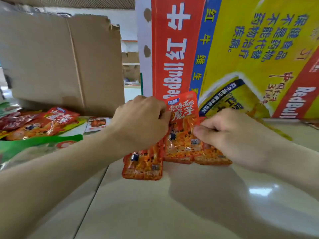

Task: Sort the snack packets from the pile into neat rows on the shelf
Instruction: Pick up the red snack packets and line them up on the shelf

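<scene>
Stretching across the whole foreground, the pale glossy shelf point(172, 204) carries everything. At the back right stands the big red-and-yellow Red Bull carton point(241, 40), its lettering running vertically. Left of it is a plain brown cardboard box point(60, 57) with a ragged top edge.

Over at the left edge sprawls the pile of snack packets point(43, 123), red, orange and green wrappers overlapping in no order.

Now to the middle: three orange packets sit just in front of the carton. The centre packet point(183, 114) is raised, its top edge up against the carton. A flat packet point(143, 166) overlaps its lower left, and another packet point(212, 156) lies at its lower right, partly under the wrist.

The left hand point(139, 121) has its fingers point(162, 109) curled around the centre packet's left edge. The right hand point(229, 133) pinches the right edge between thumb and curled fingers.
</scene>
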### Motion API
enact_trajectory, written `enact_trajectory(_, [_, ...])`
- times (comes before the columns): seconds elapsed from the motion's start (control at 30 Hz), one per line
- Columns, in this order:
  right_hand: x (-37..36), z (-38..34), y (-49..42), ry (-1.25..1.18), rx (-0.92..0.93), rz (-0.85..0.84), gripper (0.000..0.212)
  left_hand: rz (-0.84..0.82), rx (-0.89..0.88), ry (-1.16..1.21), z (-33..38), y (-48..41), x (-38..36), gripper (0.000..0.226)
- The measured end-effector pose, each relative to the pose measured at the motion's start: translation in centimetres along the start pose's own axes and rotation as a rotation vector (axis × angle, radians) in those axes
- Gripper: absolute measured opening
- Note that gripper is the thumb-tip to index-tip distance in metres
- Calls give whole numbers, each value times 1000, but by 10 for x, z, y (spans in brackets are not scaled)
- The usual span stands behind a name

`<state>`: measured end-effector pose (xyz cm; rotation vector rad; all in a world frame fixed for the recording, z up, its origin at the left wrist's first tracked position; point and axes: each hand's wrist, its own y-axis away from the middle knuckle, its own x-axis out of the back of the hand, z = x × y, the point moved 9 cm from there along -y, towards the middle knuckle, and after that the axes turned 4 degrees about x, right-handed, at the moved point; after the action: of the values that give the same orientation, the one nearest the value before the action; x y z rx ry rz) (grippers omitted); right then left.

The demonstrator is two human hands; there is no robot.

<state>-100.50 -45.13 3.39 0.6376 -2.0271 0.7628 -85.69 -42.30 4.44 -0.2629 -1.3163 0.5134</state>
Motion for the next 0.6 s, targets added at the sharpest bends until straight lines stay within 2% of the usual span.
enact_trajectory(0.1, [-11,6,0,79,-40,-52,48,-32,-11,-105,2,2,-8,31])
enact_trajectory(0.27, [-19,14,1,151,-89,-62,46,-48,-33,-151,3,3,-12,32])
enact_trajectory(0.37, [-29,18,-2,99,-65,6,35,-96,-43,-183,4,5,-18,33])
enact_trajectory(0.43, [-34,19,0,80,-71,-6,24,-108,-60,-206,7,7,-19,34])
enact_trajectory(0.6, [-35,17,4,21,-144,-32,26,-120,-80,-256,11,8,-18,35])
